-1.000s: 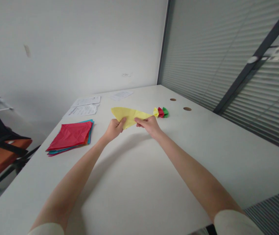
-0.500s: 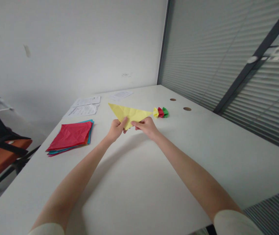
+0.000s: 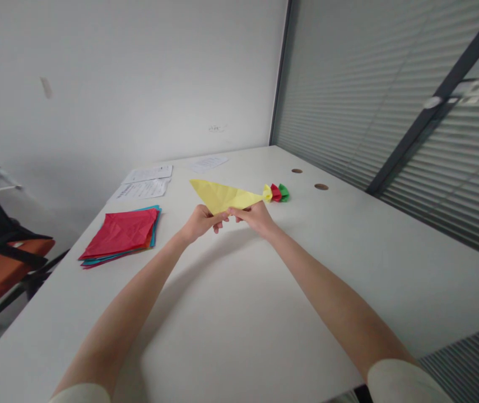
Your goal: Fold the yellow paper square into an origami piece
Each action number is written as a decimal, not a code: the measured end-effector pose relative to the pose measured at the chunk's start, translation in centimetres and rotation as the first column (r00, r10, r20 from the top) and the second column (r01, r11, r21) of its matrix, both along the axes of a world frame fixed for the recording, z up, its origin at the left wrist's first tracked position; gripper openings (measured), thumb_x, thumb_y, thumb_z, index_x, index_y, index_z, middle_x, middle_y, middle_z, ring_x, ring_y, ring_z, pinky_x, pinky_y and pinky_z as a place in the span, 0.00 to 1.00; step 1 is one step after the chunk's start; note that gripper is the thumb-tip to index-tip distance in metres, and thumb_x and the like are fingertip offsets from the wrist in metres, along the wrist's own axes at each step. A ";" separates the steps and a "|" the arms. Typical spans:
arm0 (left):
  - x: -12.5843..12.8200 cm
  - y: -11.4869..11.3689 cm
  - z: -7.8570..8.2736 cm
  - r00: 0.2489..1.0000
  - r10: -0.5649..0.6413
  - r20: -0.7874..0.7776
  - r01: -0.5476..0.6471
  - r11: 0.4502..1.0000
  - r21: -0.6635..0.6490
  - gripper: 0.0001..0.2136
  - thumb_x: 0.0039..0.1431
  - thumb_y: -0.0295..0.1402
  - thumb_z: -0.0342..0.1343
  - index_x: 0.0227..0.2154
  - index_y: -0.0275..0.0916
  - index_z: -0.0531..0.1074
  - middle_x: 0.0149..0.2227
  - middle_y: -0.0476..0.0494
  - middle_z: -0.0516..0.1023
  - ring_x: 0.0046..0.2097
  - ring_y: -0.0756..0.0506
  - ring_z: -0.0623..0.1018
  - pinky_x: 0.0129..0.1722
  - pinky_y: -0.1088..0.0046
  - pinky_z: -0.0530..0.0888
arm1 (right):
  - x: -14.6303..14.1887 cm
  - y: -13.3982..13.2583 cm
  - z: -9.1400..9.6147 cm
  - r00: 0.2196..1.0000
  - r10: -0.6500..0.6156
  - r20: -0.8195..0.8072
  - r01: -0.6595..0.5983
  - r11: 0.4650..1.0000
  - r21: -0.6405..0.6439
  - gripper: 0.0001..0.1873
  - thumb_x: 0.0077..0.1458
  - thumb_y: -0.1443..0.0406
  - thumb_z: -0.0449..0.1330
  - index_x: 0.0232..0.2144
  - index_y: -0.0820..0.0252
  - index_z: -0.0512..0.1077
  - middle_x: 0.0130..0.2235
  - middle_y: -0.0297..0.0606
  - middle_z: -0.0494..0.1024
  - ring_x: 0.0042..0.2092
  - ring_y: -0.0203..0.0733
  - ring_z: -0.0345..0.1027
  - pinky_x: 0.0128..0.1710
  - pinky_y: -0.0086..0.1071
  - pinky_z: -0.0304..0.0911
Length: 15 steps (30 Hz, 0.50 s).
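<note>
A yellow sheet of paper [image 3: 224, 196], folded into a rough triangle with creases across it, is held up above the table. My left hand [image 3: 203, 222] pinches its lower edge, thumb on the near face and fingers curled behind. Close beside it, my right hand [image 3: 257, 217] grips the same edge, its thumb tip almost meeting the left one. The fingers behind the paper are partly hidden. Past the sheet's right corner lie small folded paper pieces: a yellow one [image 3: 267, 193], a red one [image 3: 275, 193] and a green one [image 3: 283, 192], side by side.
A stack of coloured paper, red sheet [image 3: 121, 232] on top, lies on the table [image 3: 243, 324] at left. Printed sheets [image 3: 142, 188] lie behind it. Two round holes [image 3: 321, 187] are at the right, near the blinds [image 3: 348, 112]. An orange chair [image 3: 4, 268] stands left.
The paper's lower point has been folded up, leaving a flatter bottom edge. Both thumbs have come closer together along that edge.
</note>
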State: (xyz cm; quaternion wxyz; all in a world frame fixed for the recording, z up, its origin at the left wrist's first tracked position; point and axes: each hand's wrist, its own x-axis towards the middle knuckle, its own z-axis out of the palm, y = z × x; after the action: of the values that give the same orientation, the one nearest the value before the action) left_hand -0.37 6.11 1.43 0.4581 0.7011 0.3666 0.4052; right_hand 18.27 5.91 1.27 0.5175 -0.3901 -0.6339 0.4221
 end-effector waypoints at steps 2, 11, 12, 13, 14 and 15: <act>-0.3 0.2 0.2 1.000 0.006 -0.019 -0.006 1.000 -0.012 0.18 0.46 0.47 0.65 0.22 0.32 0.76 0.18 0.46 0.74 0.17 0.53 0.69 0.17 0.78 0.66 | 0.4 0.1 0.2 0.999 -0.046 0.017 0.046 0.999 -0.013 0.17 0.38 0.54 0.69 0.20 0.62 0.73 0.18 0.33 0.72 0.21 0.34 0.63 0.23 0.29 0.60; -3.8 2.0 0.5 0.989 0.140 0.044 -0.139 0.990 -0.022 0.16 0.42 0.42 0.67 0.20 0.31 0.75 0.19 0.45 0.74 0.17 0.54 0.68 0.16 0.79 0.65 | 5.3 2.5 0.8 0.933 -0.319 -0.164 0.322 0.947 -0.013 0.14 0.39 0.56 0.68 0.18 0.61 0.74 0.16 0.30 0.68 0.20 0.30 0.56 0.21 0.28 0.51; -4.2 2.4 0.3 0.977 0.189 0.097 -0.188 0.982 -0.022 0.16 0.41 0.42 0.68 0.20 0.31 0.75 0.19 0.45 0.73 0.17 0.55 0.67 0.16 0.79 0.64 | 5.8 2.9 0.7 0.912 -0.356 -0.205 0.360 0.933 -0.017 0.14 0.39 0.56 0.68 0.16 0.61 0.73 0.16 0.30 0.66 0.20 0.30 0.56 0.21 0.27 0.51; -4.4 2.7 0.1 0.965 0.223 0.140 -0.220 0.975 -0.038 0.16 0.41 0.42 0.67 0.21 0.31 0.75 0.19 0.45 0.74 0.17 0.55 0.67 0.17 0.79 0.65 | 6.1 3.2 0.5 0.903 -0.364 -0.230 0.368 0.929 -0.027 0.14 0.39 0.56 0.67 0.17 0.61 0.73 0.16 0.29 0.66 0.21 0.30 0.56 0.21 0.27 0.51; -4.4 2.9 -0.2 0.951 0.256 0.174 -0.251 0.967 -0.050 0.17 0.40 0.42 0.67 0.21 0.31 0.75 0.20 0.45 0.74 0.18 0.55 0.67 0.17 0.79 0.65 | 6.2 3.3 0.3 0.893 -0.376 -0.248 0.377 0.925 -0.043 0.14 0.39 0.56 0.67 0.17 0.61 0.73 0.16 0.29 0.66 0.21 0.29 0.56 0.21 0.27 0.50; -4.3 3.0 -0.5 0.943 0.273 0.190 -0.266 0.962 -0.058 0.17 0.40 0.42 0.67 0.21 0.30 0.74 0.19 0.45 0.73 0.18 0.55 0.67 0.17 0.79 0.65 | 5.9 3.4 0.2 0.890 -0.382 -0.251 0.378 0.924 -0.067 0.15 0.38 0.55 0.68 0.17 0.61 0.73 0.16 0.29 0.66 0.21 0.29 0.56 0.20 0.27 0.50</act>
State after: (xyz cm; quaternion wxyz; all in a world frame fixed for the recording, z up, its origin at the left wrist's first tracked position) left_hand -4.63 9.14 0.98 0.4432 0.5938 0.4182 0.5255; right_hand 24.20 9.26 1.43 0.6652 -0.4520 -0.4688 0.3654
